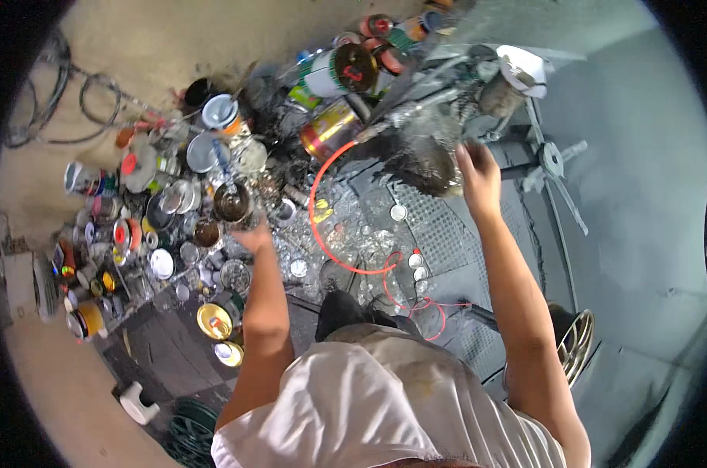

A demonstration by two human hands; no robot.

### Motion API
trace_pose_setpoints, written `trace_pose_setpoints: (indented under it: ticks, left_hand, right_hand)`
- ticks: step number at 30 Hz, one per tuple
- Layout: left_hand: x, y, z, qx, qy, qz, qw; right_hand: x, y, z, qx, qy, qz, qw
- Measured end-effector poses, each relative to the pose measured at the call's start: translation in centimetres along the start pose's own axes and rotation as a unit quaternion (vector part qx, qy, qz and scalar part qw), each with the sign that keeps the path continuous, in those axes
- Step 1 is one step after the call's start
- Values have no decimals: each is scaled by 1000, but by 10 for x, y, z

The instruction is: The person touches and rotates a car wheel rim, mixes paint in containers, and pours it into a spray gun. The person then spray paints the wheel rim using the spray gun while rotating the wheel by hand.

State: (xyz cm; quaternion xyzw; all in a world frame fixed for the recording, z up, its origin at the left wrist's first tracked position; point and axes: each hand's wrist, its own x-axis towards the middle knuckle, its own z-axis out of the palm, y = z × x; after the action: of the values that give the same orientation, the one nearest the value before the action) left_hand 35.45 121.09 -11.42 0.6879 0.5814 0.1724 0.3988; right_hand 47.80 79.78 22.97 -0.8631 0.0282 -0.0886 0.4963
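My left hand reaches over the cluttered shelf, blurred, its fingers stretched toward the left. Right beside it stands an open can with dark contents, and a smaller can of brown stuff sits just past the fingertips. Whether the hand touches either can is unclear. My right hand is raised on the other side, thumb apart from the fingers, with nothing visible in it. Close to its left is a dark, glossy rounded mass, smeared and hard to make out.
Paint cans, lids and cups crowd the left, including a gold-lidded can. A large white bucket and a gold tin stand at the back. A red hose loops across the middle. Right stands a metal stand by a grey wall.
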Motion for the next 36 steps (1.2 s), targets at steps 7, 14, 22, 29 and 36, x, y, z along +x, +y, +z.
trace_pose_setpoints:
  ticks: [7,14,22,29,36]
  left_hand:
    - [-116,-128,-116,-6,-531,70,845]
    - [-249,24,-226,43,-834,141,531]
    - [-234,49,-239,202,-825,238,471]
    - [-245,102,-193,265,-745,306,530]
    - [-380,147,-150,230,-796,416,374]
  right_hand:
    - [105,-31,73,-25,122,203,971]
    - [156,-12,89,-48,216,253,942]
    - [152,25,-2,88,184,258,944]
    - [-3,14,-118,55,165,183,968]
    - [-229,5,-248,27,208,161,964]
